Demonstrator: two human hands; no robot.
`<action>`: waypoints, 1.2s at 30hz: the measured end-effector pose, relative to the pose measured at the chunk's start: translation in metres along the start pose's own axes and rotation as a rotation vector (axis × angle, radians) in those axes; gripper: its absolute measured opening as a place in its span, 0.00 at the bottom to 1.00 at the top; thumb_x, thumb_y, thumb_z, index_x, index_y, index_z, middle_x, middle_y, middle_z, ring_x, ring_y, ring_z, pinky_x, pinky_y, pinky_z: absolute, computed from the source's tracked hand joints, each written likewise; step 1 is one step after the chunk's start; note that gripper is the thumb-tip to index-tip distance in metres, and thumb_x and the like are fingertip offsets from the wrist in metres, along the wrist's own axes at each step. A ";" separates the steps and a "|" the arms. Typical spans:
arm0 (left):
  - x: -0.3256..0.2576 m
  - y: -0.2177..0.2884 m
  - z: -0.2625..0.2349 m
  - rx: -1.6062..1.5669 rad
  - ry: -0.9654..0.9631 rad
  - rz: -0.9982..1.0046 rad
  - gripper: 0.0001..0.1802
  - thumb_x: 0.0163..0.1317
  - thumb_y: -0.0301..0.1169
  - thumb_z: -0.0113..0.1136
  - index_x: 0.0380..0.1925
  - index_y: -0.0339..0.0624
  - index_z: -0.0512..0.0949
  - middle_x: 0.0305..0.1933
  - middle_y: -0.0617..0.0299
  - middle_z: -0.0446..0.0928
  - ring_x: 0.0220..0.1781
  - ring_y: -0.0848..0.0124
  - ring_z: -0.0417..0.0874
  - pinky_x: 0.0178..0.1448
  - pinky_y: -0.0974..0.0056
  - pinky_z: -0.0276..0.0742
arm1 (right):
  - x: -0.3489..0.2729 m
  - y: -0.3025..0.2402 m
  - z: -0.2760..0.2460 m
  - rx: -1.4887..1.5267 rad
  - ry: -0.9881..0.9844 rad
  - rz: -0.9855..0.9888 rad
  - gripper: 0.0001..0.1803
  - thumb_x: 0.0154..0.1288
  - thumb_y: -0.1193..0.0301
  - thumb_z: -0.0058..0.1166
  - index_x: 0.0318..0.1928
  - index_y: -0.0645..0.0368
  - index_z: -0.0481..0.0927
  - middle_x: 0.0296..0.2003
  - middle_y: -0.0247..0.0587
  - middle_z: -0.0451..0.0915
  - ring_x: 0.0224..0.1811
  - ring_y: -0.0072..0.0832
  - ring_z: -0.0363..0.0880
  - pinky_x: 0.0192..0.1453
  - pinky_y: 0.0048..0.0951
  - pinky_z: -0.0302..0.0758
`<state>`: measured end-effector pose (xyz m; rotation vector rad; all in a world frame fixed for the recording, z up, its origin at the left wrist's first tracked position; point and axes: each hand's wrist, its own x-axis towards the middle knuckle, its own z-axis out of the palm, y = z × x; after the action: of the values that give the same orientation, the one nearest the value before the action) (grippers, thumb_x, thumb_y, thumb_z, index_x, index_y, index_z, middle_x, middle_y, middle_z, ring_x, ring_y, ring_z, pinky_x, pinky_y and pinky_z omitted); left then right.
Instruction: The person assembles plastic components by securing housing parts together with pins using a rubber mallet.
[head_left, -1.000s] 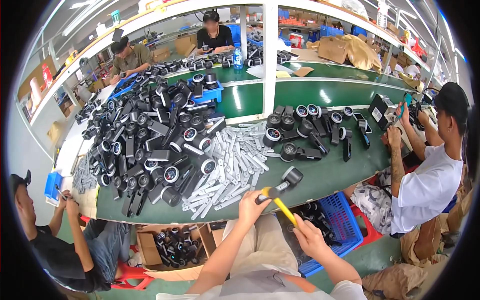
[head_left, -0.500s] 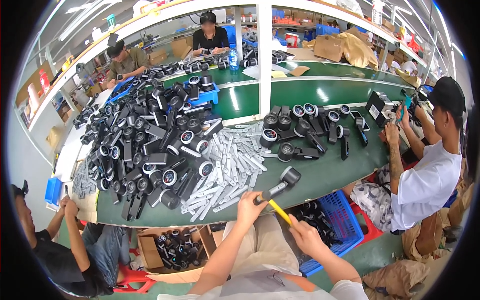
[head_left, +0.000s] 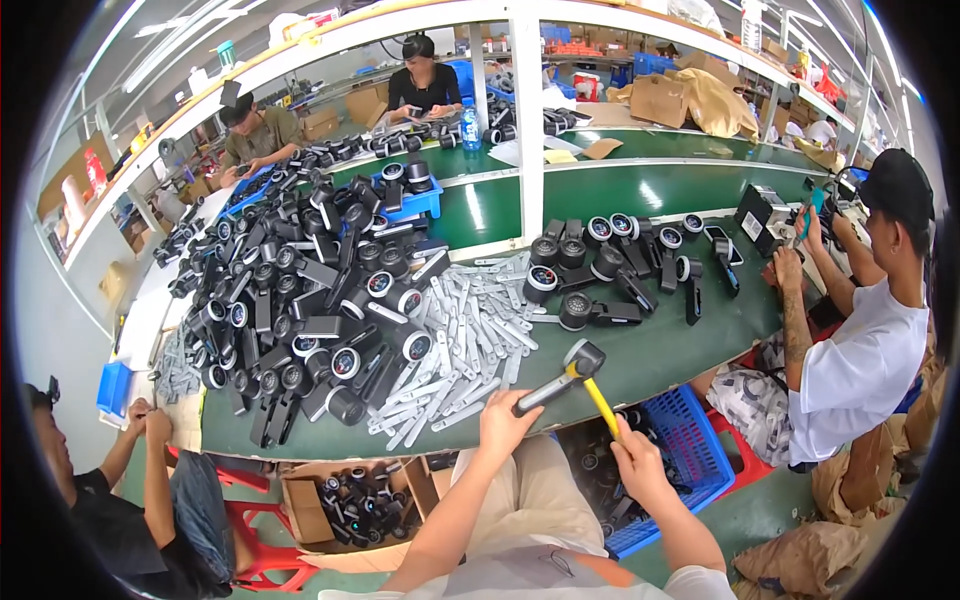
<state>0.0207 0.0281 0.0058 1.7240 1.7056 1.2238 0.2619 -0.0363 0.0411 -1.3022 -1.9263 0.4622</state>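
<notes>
My left hand (head_left: pixel 503 424) is closed around the grey-and-black handle of what looks like a small handheld fan (head_left: pixel 540 394). Its round black head points away from me, above the table's near edge. In my closed right hand (head_left: pixel 638 456) is a hammer (head_left: pixel 602 408) with a yellow handle. The hammer's head overlaps the fan near its neck; whether they touch I cannot tell. Ahead of my left hand lies a loose pile of light grey plastic strips (head_left: pixel 470 330). A large heap of similar black fans (head_left: pixel 290 290) spreads to its left.
More fans (head_left: pixel 610 262) and a phone (head_left: pixel 722 243) lie on the right of the green table (head_left: pixel 660 335). Below its edge are a blue basket (head_left: pixel 690 440) and a cardboard box (head_left: pixel 310 510), both holding fans. A white post (head_left: pixel 528 130) stands ahead. Co-workers sit left, right and across.
The hammer's head has moved up and right, from beside my left hand to near the fan's head. My right hand has shifted slightly right. The left still grips the fan.
</notes>
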 end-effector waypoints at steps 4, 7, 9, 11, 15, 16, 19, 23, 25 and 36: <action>-0.004 -0.007 0.001 -0.011 -0.001 0.025 0.18 0.46 0.34 0.72 0.38 0.42 0.82 0.34 0.55 0.79 0.41 0.56 0.78 0.46 0.57 0.75 | -0.003 -0.010 -0.005 0.078 0.049 0.016 0.25 0.63 0.78 0.52 0.61 0.64 0.69 0.29 0.53 0.75 0.30 0.47 0.76 0.35 0.38 0.73; -0.004 -0.008 0.005 0.032 0.031 0.051 0.18 0.48 0.35 0.71 0.39 0.43 0.81 0.37 0.54 0.79 0.40 0.56 0.79 0.45 0.58 0.76 | 0.000 0.007 0.001 0.021 -0.038 0.078 0.25 0.62 0.79 0.52 0.61 0.64 0.70 0.30 0.54 0.76 0.32 0.47 0.77 0.38 0.39 0.74; -0.004 -0.014 0.007 -0.013 0.037 0.094 0.19 0.49 0.36 0.70 0.42 0.44 0.81 0.38 0.53 0.79 0.33 0.58 0.81 0.40 0.59 0.78 | 0.001 0.007 -0.002 0.091 0.037 0.111 0.25 0.61 0.80 0.52 0.61 0.65 0.70 0.33 0.55 0.78 0.35 0.45 0.79 0.41 0.38 0.75; -0.003 -0.016 0.008 -0.025 0.030 0.097 0.19 0.50 0.36 0.69 0.43 0.43 0.80 0.39 0.52 0.79 0.35 0.56 0.81 0.41 0.58 0.78 | 0.002 0.003 -0.002 0.043 -0.011 0.091 0.26 0.60 0.81 0.52 0.60 0.64 0.70 0.31 0.54 0.77 0.32 0.46 0.78 0.39 0.38 0.75; -0.010 -0.028 0.003 -0.093 0.121 0.123 0.20 0.51 0.36 0.69 0.43 0.40 0.80 0.40 0.52 0.80 0.35 0.56 0.81 0.40 0.59 0.78 | 0.004 0.008 0.006 0.069 -0.034 0.042 0.26 0.58 0.82 0.52 0.59 0.70 0.70 0.26 0.50 0.73 0.27 0.36 0.73 0.36 0.31 0.71; -0.012 -0.021 -0.009 -0.098 0.103 0.074 0.20 0.51 0.36 0.70 0.43 0.40 0.80 0.40 0.53 0.80 0.35 0.57 0.82 0.41 0.60 0.78 | 0.005 0.015 0.010 0.059 0.033 -0.052 0.26 0.59 0.82 0.51 0.60 0.69 0.70 0.23 0.40 0.71 0.22 0.26 0.69 0.29 0.26 0.68; -0.023 -0.028 -0.051 -0.151 0.130 -0.070 0.22 0.49 0.36 0.73 0.43 0.41 0.81 0.38 0.55 0.82 0.32 0.66 0.83 0.40 0.65 0.78 | -0.003 0.014 0.015 0.399 0.030 0.286 0.28 0.61 0.82 0.47 0.64 0.64 0.68 0.22 0.23 0.66 0.17 0.08 0.59 0.19 0.15 0.56; 0.003 -0.020 -0.171 -0.155 0.466 -0.141 0.15 0.48 0.32 0.72 0.36 0.39 0.82 0.30 0.60 0.79 0.29 0.71 0.79 0.35 0.64 0.76 | -0.009 0.011 0.023 0.599 0.011 0.355 0.28 0.62 0.82 0.47 0.64 0.62 0.68 0.21 0.23 0.65 0.16 0.09 0.60 0.18 0.14 0.56; 0.042 -0.042 -0.247 0.207 0.701 0.084 0.15 0.47 0.28 0.71 0.35 0.36 0.80 0.27 0.61 0.78 0.28 0.73 0.77 0.33 0.66 0.74 | -0.007 0.002 0.023 0.563 -0.031 0.373 0.28 0.62 0.82 0.47 0.64 0.61 0.69 0.21 0.24 0.66 0.16 0.09 0.60 0.18 0.14 0.57; 0.123 -0.095 -0.298 0.255 0.458 0.132 0.17 0.58 0.29 0.63 0.46 0.32 0.79 0.42 0.51 0.82 0.43 0.68 0.83 0.47 0.65 0.77 | -0.005 0.046 0.041 0.357 0.117 0.175 0.27 0.63 0.79 0.51 0.64 0.61 0.69 0.20 0.26 0.69 0.18 0.12 0.64 0.21 0.17 0.62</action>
<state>-0.2912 0.0764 0.1209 1.8242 2.1122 1.6188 0.2615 -0.0173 -0.0181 -1.2351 -1.5544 0.7626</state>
